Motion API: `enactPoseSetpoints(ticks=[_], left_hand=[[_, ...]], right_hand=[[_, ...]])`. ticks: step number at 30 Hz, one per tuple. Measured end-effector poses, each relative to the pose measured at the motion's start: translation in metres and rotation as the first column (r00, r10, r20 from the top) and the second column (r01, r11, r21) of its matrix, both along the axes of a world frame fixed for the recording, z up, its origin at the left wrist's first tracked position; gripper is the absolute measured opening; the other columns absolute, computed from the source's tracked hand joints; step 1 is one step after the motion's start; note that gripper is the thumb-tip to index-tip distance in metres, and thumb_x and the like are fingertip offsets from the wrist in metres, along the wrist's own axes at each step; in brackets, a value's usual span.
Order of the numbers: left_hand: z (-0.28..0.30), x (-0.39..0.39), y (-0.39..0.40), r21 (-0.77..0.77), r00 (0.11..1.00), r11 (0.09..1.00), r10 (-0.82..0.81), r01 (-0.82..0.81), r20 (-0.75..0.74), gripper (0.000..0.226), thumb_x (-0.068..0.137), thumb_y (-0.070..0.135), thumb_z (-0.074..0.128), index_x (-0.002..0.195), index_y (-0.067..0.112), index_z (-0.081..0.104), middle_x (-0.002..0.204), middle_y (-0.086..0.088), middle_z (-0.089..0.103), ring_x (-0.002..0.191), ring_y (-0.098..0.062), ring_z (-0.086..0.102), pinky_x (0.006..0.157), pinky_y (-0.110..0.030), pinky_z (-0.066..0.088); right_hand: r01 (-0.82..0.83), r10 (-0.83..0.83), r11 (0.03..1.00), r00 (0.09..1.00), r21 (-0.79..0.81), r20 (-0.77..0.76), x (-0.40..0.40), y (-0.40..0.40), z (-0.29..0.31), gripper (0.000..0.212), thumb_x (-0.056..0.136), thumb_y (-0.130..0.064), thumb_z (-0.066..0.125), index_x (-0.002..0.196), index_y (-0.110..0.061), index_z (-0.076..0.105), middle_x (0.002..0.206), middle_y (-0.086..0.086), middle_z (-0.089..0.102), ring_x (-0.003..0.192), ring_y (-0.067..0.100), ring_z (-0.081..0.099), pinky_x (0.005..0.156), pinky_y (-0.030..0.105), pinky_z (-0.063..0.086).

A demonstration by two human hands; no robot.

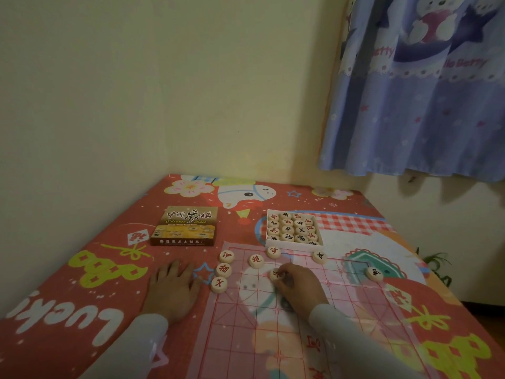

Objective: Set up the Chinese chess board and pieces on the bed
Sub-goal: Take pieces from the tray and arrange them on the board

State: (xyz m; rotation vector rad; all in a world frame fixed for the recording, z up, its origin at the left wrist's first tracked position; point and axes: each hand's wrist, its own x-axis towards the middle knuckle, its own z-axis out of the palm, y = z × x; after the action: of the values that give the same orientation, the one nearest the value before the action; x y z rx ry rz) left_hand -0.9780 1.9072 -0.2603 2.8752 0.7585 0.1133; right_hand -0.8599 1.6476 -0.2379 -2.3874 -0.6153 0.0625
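Pinching a red-lettered piece [275, 274] — right hand [299, 289], on the board [341, 302].

Bed [90, 269] holds board [314, 324], lid [186, 226], tray [293, 228].

At centre frame, the board's [300, 310] far edge is crowded by loose pieces [226, 270] and the open tray [293, 228]; open grid is left at lower centre, and bare sheet [90, 258] at left, bounded by the lid [185, 225] and wall [136, 91].
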Motion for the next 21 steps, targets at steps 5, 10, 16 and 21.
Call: enactPoseSetpoints(ticks=[5,10,16,21], left_hand=[[0.002,0.001,0.003,-0.001,1.0,1.0,-0.003,0.003,-0.027,0.056,0.097,0.053,0.024,0.15,0.032,0.026,0.158,-0.004,0.022,0.144,-0.028,0.017,0.117,-0.046,0.012],[0.026,0.012,0.008,0.067,0.995,0.995,-0.081,0.076,0.064,0.052,0.096,0.049,0.023,0.128,0.024,0.054,0.131,-0.006,0.055,0.118,-0.027,0.049,0.1,-0.04,0.039],[0.074,0.075,-0.034,-0.021,0.923,0.951,-0.293,0.308,0.247,0.037,0.098,0.037,0.038,0.109,0.012,0.062,0.103,-0.01,0.064,0.099,-0.029,0.059,0.084,-0.039,0.048],[0.091,0.141,-0.086,-0.081,0.89,0.902,-0.399,0.424,0.22,0.02,0.093,0.026,0.05,0.103,0.013,0.062,0.104,-0.007,0.064,0.093,-0.024,0.059,0.077,-0.032,0.048]], right_hand=[[-0.007,0.007,1.0,1.0,-0.019,0.029,0.002,0.001,0.008,0.019,0.088,-0.039,0.058,0.101,-0.028,0.066,0.099,-0.008,0.062,0.076,0.014,0.064,0.073,0.034,0.058],[0.036,-0.034,0.999,0.994,-0.015,0.102,0.017,-0.013,0.021,0.022,0.091,-0.034,0.056,0.109,-0.024,0.066,0.107,-0.005,0.064,0.094,0.012,0.058,0.083,0.026,0.048],[0.099,-0.102,0.995,0.983,0.022,0.154,0.057,-0.019,0.036,0.019,0.091,-0.029,0.059,0.104,-0.018,0.067,0.1,-0.002,0.065,0.09,0.015,0.059,0.078,0.027,0.047],[0.155,-0.15,0.987,0.982,-0.034,0.113,0.105,-0.011,0.044,0.021,0.086,-0.027,0.061,0.103,-0.015,0.066,0.101,0.003,0.064,0.086,0.016,0.054,0.07,0.025,0.039]])
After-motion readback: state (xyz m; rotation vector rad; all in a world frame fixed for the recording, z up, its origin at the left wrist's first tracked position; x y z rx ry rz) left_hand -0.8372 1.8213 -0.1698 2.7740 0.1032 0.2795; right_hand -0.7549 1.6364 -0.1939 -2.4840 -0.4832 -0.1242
